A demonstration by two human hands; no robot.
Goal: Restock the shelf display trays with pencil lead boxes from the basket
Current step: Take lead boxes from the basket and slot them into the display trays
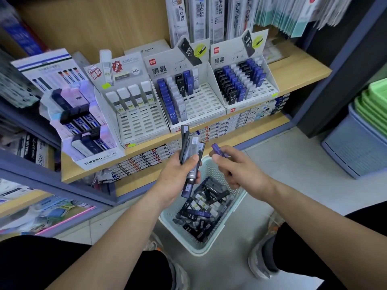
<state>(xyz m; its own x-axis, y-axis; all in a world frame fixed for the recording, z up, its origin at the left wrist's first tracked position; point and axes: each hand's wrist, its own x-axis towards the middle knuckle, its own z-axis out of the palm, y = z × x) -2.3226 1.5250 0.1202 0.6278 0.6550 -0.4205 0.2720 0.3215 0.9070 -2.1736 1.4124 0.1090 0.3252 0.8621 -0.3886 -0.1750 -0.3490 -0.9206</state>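
A pale mint basket [211, 164] stands on the floor below the shelf, holding several black, blue and grey pencil lead boxes [201, 208]. My left hand [178, 176] grips a fanned bundle of lead boxes [191, 147] above the basket. My right hand [236, 166] pinches a single blue lead box [217, 150] just to the right of that bundle. On the wooden shelf stand white display trays: the middle tray [199, 105] is partly filled on its left side, the right tray [270, 84] is mostly full, and the left tray [138, 122] holds white-capped boxes along its back row.
A MONO display [83, 114] stands at the shelf's left end. Refill packs hang above the trays. Small boxes are stacked on the lower shelf. Green and blue-grey baskets [364, 130] are stacked at the right. My knees and shoes flank the basket.
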